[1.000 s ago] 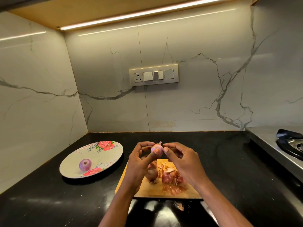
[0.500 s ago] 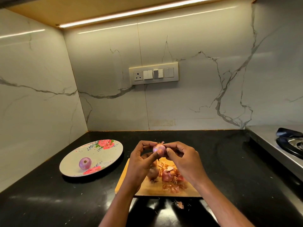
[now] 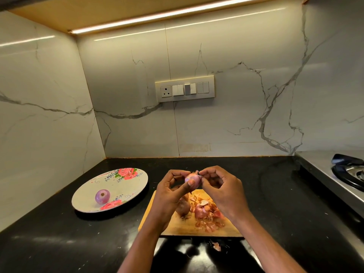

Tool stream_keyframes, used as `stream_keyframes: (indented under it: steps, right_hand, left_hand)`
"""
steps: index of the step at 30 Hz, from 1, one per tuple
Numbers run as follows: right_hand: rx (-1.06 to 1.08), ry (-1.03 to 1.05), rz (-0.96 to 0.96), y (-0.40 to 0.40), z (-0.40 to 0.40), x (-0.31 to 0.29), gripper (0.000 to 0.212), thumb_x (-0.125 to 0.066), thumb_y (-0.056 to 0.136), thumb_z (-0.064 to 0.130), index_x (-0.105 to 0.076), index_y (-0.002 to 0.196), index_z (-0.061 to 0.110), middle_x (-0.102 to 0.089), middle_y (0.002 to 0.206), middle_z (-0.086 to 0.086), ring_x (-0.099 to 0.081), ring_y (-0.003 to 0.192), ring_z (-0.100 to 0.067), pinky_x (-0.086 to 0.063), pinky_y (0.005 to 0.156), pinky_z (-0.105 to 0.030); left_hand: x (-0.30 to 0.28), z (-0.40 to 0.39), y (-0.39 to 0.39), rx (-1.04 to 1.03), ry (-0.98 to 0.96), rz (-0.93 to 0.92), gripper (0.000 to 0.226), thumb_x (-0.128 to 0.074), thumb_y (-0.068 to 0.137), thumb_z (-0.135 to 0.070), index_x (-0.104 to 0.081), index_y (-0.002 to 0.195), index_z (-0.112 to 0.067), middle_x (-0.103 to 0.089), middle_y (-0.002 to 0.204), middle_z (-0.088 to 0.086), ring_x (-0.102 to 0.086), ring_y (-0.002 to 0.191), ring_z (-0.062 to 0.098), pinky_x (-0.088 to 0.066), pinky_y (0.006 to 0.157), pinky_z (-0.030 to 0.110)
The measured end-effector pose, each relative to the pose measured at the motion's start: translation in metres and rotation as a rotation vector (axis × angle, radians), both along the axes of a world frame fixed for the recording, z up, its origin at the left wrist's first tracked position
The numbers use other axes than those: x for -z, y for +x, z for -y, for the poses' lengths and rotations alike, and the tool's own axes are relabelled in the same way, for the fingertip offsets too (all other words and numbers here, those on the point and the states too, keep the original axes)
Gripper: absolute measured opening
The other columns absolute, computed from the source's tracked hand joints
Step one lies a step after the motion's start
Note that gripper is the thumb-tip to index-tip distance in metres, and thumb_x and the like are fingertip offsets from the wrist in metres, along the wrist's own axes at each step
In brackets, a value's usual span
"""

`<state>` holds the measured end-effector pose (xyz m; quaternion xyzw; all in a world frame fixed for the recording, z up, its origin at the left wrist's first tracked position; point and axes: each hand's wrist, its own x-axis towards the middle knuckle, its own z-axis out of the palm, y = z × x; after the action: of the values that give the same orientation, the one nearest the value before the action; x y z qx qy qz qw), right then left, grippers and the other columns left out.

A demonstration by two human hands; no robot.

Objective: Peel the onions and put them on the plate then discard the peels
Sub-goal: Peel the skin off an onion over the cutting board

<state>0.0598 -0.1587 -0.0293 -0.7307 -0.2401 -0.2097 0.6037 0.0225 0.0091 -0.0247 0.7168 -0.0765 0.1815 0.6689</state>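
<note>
Black polished stone countertop (image 3: 59, 243) runs into a corner of white veined marble walls, with a cream switch panel (image 3: 185, 89) on the back wall and a steel gas stove (image 3: 342, 174) at the right edge. Above a pale wooden chopping board (image 3: 189, 225), the left hand (image 3: 171, 192) grips a small pinkish half-peeled onion (image 3: 192, 179) between thumb and fingers, while the right hand (image 3: 222, 188) pinches skin at its top. Reddish papery peels (image 3: 206, 211) lie heaped on the board beside a brown unpeeled onion (image 3: 182, 207). One purple peeled onion (image 3: 102, 196) sits on the round rose-patterned plate (image 3: 126, 186) to the left. A stray peel scrap (image 3: 216, 246) lies on the counter just in front of the board
</note>
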Motion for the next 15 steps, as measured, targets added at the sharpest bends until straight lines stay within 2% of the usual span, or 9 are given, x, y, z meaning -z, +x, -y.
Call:
stream_keyframes:
  steps: [5,7,10,11,15]
  right_hand:
    - [0.098,0.005,-0.02,0.006,0.004,0.001,0.016,-0.072,0.09,0.012,-0.074,0.093,0.028,-0.072,0.088,0.014,-0.066,0.088,0.001,-0.052,0.071,-0.009]
    - [0.135,0.005,-0.044,0.009,0.005,0.003,0.017,-0.07,0.092,0.012,-0.074,0.095,0.028,-0.072,0.09,0.013,-0.068,0.088,-0.004,-0.056,0.073,-0.014]
    - [0.169,0.061,-0.114,0.016,0.011,0.006,0.018,-0.067,0.095,0.014,-0.076,0.1,0.027,-0.073,0.092,0.012,-0.069,0.087,-0.008,-0.062,0.077,-0.032]
    - [0.163,0.048,-0.133,0.018,0.014,0.006,0.017,-0.065,0.096,0.016,-0.077,0.102,0.028,-0.073,0.094,0.013,-0.069,0.089,-0.007,-0.062,0.079,-0.032]
    - [0.063,-0.136,-0.141,0.014,0.016,0.003,0.015,-0.062,0.098,0.038,-0.075,0.105,0.035,-0.07,0.105,0.018,-0.062,0.103,0.001,-0.046,0.078,-0.005]
  left_hand:
    - [-0.002,0.004,-0.004,0.108,0.04,-0.031,0.04,-0.071,0.082,-0.032,-0.064,0.118,-0.017,-0.072,0.109,-0.004,-0.07,0.101,0.011,-0.055,0.075,0.021]
    - [-0.002,0.003,-0.004,0.131,-0.006,-0.036,0.04,-0.07,0.082,-0.03,-0.063,0.118,-0.014,-0.072,0.109,-0.001,-0.07,0.099,0.014,-0.054,0.073,0.021]
    - [0.0,-0.001,-0.001,0.145,-0.08,-0.045,0.043,-0.07,0.083,-0.026,-0.061,0.122,-0.012,-0.072,0.115,0.005,-0.069,0.109,0.022,-0.056,0.083,0.028]
    - [0.001,-0.002,0.0,0.136,-0.081,-0.043,0.043,-0.07,0.083,-0.027,-0.061,0.123,-0.013,-0.071,0.117,0.005,-0.068,0.111,0.023,-0.056,0.086,0.031]
    - [0.002,-0.004,0.002,0.077,-0.049,-0.033,0.048,-0.075,0.077,-0.036,-0.064,0.121,-0.019,-0.071,0.118,0.002,-0.068,0.112,0.02,-0.057,0.091,0.036]
